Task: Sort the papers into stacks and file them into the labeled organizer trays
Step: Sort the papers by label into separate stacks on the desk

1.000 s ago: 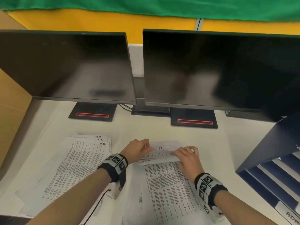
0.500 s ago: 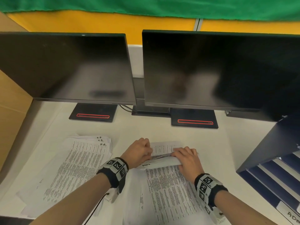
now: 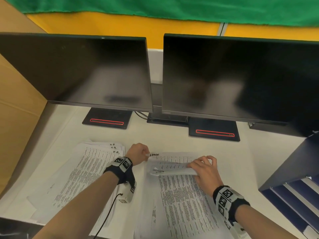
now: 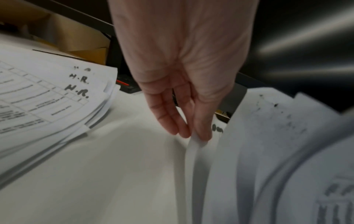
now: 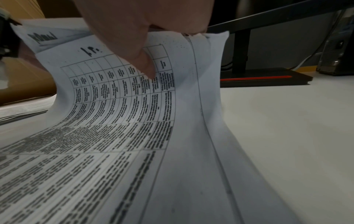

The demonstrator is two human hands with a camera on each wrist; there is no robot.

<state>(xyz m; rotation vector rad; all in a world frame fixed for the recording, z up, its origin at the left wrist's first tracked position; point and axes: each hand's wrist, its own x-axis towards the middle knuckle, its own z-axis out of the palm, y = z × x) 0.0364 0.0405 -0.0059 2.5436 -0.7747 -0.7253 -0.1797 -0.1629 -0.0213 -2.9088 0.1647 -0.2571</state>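
The unsorted pile (image 3: 183, 200) lies on the bench (image 3: 172, 140) in front of me, between the H.R. stack (image 3: 82, 171) on my left and the organizer trays (image 3: 296, 197) at my right; to do this step well I judge I should keep the top edges bent back just far enough to read each handwritten label, and peel off one sheet only, without creasing it; my right hand (image 3: 204, 167) is clamped on the curled-back top edges of several sheets (image 5: 134, 94), thumb pressed on the printed face; my left hand (image 3: 138, 151) is pinched tight on the upper corner of one lifted sheet (image 4: 193, 151), fingertips (image 4: 184, 133) together on its edge.
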